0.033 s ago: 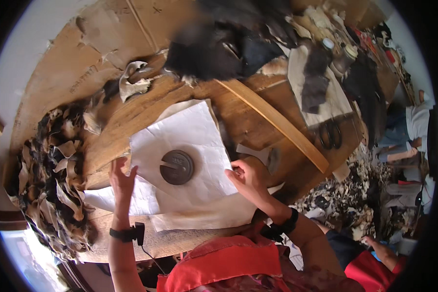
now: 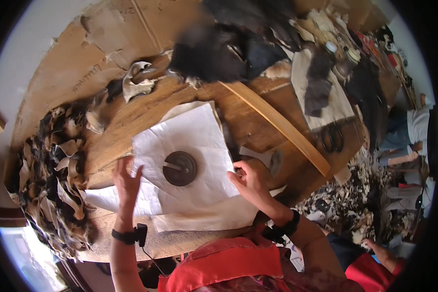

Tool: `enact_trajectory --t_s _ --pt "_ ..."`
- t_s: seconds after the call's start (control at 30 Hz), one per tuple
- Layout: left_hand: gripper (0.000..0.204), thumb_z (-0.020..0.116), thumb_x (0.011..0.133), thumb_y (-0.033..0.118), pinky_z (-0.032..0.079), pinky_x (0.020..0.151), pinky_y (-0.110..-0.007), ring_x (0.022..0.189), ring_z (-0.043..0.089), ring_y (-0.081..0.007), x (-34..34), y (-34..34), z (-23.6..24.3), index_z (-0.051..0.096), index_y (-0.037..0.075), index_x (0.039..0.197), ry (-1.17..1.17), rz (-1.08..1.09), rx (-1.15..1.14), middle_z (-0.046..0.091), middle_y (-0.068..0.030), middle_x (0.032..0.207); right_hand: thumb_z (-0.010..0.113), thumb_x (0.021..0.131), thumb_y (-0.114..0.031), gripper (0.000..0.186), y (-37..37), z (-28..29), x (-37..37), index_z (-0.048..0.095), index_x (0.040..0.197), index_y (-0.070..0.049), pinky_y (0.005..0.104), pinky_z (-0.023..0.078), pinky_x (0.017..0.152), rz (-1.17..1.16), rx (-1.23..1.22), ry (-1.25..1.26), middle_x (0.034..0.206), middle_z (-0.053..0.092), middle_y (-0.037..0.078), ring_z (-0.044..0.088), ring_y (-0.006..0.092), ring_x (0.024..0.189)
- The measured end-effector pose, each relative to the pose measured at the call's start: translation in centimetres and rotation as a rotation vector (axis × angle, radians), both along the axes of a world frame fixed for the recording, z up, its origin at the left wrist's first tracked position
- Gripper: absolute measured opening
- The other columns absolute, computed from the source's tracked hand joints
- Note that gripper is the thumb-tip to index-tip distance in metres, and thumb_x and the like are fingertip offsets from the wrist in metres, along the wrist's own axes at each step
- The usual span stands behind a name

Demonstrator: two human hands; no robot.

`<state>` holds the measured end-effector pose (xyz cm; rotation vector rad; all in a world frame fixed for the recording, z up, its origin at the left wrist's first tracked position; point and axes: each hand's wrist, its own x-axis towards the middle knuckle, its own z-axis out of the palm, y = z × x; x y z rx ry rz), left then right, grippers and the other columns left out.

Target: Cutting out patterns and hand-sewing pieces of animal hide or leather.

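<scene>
A creased white sheet [image 2: 185, 131] lies over a cream, hide-like piece [image 2: 204, 216] on the wooden table. On the sheet rests a round dark slotted weight [image 2: 181, 169], its slot facing left. My left hand [image 2: 126, 184] is at the sheet's left edge, over its lower-left flap, fingers apart and holding nothing. At the right edge is my right hand [image 2: 254, 182], its fingers curled and thumb near the fingertips, touching or very close to the sheet. What lies between those fingertips is too small to make out.
A long wooden strip [image 2: 277, 126] slants across the table's right side, near black-handled scissors [image 2: 332, 138]. Fur and hide scraps [image 2: 58, 180] pile up at the left. Dark furs [image 2: 209, 53] lie at the back. Other people [image 2: 374, 260] are at the right.
The whole scene sits slightly farther right and lower in the picture. Both hands, the sheet and the weight keep about the same places relative to one another.
</scene>
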<state>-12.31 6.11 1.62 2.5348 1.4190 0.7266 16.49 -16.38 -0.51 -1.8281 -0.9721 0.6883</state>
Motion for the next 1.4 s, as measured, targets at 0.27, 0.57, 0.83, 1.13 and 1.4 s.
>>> enact_trajectory --t_s 0.27,0.57,0.83,1.13,1.4 --pt "0.083 0.081 0.079 0.038 0.026 0.119 -0.05 0.143 0.033 -0.0406 7.6 -3.6 0.7 0.044 0.006 0.145 0.071 -0.431 -0.207 0.038 -0.0217 0.153 0.069 0.086 -0.009 0.048 2.4 1.5 -0.1 0.051 0.13 -0.004 0.0447 0.053 0.077 0.188 0.005 -0.352 0.108 0.065 0.024 0.065 0.0438 0.091" --pt "0.064 0.073 0.085 0.026 0.024 0.117 -0.055 0.129 0.044 -0.0388 8.0 2.7 -0.1 0.046 0.006 0.14 0.09 -0.101 -0.091 0.051 -0.0198 0.131 0.074 0.079 -0.008 0.032 4.3 3.0 0.8 0.063 0.109 -0.005 0.0378 0.05 0.064 0.302 -0.087 -0.377 0.09 0.067 0.016 0.063 0.0323 0.069" --pt "0.047 0.06 0.08 0.008 0.043 0.107 -0.047 0.112 0.059 -0.0356 5.9 0.6 0.7 0.058 -0.001 0.126 0.161 -0.383 0.104 0.058 -0.0173 0.121 0.075 0.079 -0.009 0.034 4.2 2.8 1.2 0.063 0.11 -0.004 0.0378 0.049 0.065 0.331 -0.202 -0.363 0.089 0.067 0.015 0.061 0.0312 0.07" --pt "0.056 0.061 0.094 0.021 0.021 0.119 -0.058 0.147 0.026 -0.0389 8.7 1.6 -1.6 0.044 0.014 0.147 0.106 -0.355 -0.237 0.027 -0.0192 0.159 0.075 0.081 -0.013 0.039 4.2 3.7 1.2 0.062 0.117 -0.005 0.0405 0.05 0.073 0.28 -0.302 -0.287 0.097 0.067 0.016 0.063 0.0321 0.079" --pt "0.077 0.068 0.088 0.048 0.029 0.099 -0.079 0.145 0.022 -0.0479 13.9 2.3 -0.9 0.033 0.028 0.154 0.428 -0.169 -0.287 0.024 -0.022 0.158 0.074 0.082 -0.017 0.049 1.1 3.6 5.5 0.059 0.127 -0.008 0.0513 0.048 0.092 0.061 -0.248 -0.678 0.115 0.057 0.027 0.056 0.0476 0.109"
